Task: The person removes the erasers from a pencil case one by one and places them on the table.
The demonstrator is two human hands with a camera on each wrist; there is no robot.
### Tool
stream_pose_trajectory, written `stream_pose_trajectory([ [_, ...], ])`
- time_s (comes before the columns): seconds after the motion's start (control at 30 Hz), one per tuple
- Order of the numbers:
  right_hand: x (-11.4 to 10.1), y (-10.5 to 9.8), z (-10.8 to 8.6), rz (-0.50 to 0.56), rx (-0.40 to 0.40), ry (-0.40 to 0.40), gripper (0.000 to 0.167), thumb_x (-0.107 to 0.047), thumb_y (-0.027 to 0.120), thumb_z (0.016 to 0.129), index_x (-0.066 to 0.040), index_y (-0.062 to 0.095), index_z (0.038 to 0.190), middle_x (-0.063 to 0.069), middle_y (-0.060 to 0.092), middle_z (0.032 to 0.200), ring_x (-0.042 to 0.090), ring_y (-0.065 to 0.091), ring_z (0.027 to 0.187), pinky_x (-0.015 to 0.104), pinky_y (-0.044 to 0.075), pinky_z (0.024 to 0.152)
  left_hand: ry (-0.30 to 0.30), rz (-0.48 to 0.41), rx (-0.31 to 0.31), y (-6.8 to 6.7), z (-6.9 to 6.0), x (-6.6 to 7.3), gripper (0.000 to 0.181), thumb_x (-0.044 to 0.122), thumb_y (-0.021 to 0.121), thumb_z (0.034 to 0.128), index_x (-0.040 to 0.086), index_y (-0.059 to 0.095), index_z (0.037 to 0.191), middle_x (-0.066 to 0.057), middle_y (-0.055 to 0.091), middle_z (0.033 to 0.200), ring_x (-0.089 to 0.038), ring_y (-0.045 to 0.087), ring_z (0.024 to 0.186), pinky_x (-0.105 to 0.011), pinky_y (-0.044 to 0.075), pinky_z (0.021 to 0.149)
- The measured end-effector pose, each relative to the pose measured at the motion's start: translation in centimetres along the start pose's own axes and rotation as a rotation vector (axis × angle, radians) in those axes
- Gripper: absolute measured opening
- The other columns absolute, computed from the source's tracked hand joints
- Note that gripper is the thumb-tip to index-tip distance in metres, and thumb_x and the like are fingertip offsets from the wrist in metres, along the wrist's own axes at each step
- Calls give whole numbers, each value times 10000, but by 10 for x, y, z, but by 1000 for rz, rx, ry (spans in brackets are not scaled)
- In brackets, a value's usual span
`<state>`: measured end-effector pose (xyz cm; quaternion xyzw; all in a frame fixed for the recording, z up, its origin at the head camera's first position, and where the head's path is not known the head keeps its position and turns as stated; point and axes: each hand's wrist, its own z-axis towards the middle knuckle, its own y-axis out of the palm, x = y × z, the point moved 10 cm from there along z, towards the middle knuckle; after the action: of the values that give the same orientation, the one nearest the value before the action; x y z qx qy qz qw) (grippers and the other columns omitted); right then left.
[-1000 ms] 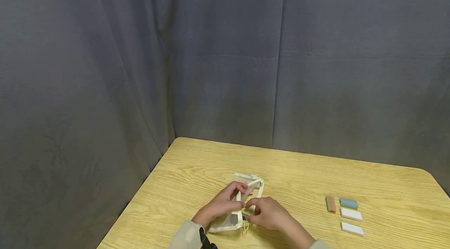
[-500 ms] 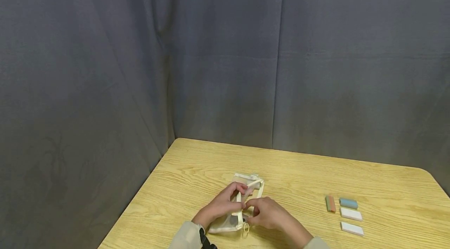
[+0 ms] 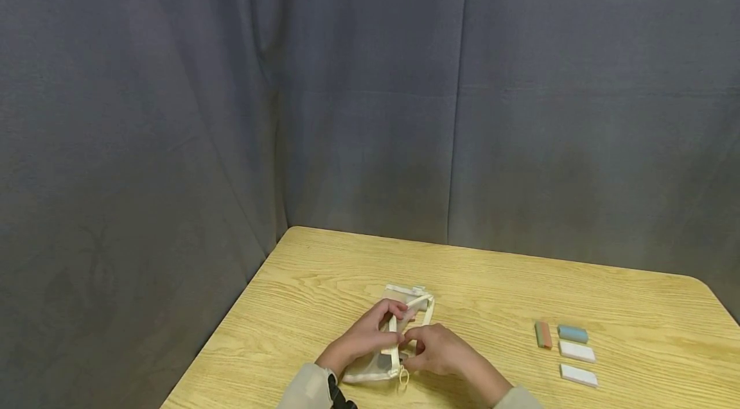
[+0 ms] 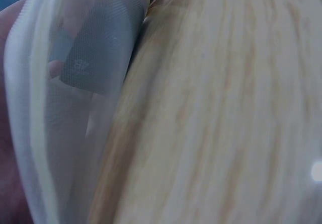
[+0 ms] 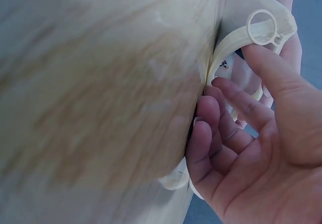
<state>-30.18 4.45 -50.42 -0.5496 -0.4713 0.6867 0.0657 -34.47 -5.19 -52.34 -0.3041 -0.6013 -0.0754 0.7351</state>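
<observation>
A pale mesh zip pouch [image 3: 368, 370] lies on the table with its mouth spread. My left hand [image 3: 365, 334] grips the pouch's near edge, thumb and fingers along the zip band. At the opening is my right hand [image 3: 442, 350], its thumb and index finger pinching a small block that looks like a dark-sleeved eraser [image 5: 224, 64]. Most of that block is hidden in the head view. Through the mesh in the left wrist view, a dark grey sleeve [image 4: 103, 45] with white marks shows inside. The zip's ring pull [image 5: 261, 27] hangs beside my right thumb.
To the right on the wooden table [image 3: 491, 280] sit an orange-and-green block [image 3: 543, 335], a blue block [image 3: 573, 334] and two white blocks, one white block [image 3: 577, 352] behind the other white block [image 3: 579, 375]. Grey curtains [image 3: 370, 107] stand behind and left.
The dark block at my right fingertips shows less now, further into the pouch. My right hand has shifted very slightly; my left hand keeps its place.
</observation>
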Motion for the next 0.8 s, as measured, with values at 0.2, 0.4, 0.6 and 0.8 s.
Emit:
stream_pose_trajectory([
  [0.2, -2, 0, 0, 6, 2, -30, 214, -238, 768, 870, -127, 729, 1049, -63, 649, 744, 54, 541, 636, 234, 455, 554, 6, 0, -2, 0, 0, 0, 351, 100, 704, 838, 61, 525, 1137, -45, 502, 1436, -297, 396, 1443, -436, 248, 1226],
  [0.4, -6, 0, -1, 15, 13, -46, 107, -170, 761, 842, -150, 719, 938, -73, 641, 715, 41, 541, 636, 232, 457, 567, 1, 10, 1, 0, 1, -2, 343, 91, 697, 828, 73, 524, 1124, -27, 508, 1424, -285, 395, 1447, -406, 257, 1223],
  [0.6, -9, 1, -1, 10, 39, -59, 117, -95, 745, 800, -121, 711, 909, -91, 629, 689, 23, 510, 617, 215, 435, 569, -9, 13, -2, 0, 1, -1, 348, 70, 671, 813, 67, 524, 1129, -18, 502, 1423, -288, 385, 1452, -418, 252, 1225],
  [0.8, -11, -1, 0, -15, 71, -86, 112, -68, 742, 769, -104, 700, 867, -120, 571, 627, -1, 431, 559, 178, 365, 524, -2, 15, 3, 0, 0, 2, 345, 88, 692, 823, 68, 529, 1127, -23, 510, 1420, -280, 402, 1440, -411, 260, 1223],
])
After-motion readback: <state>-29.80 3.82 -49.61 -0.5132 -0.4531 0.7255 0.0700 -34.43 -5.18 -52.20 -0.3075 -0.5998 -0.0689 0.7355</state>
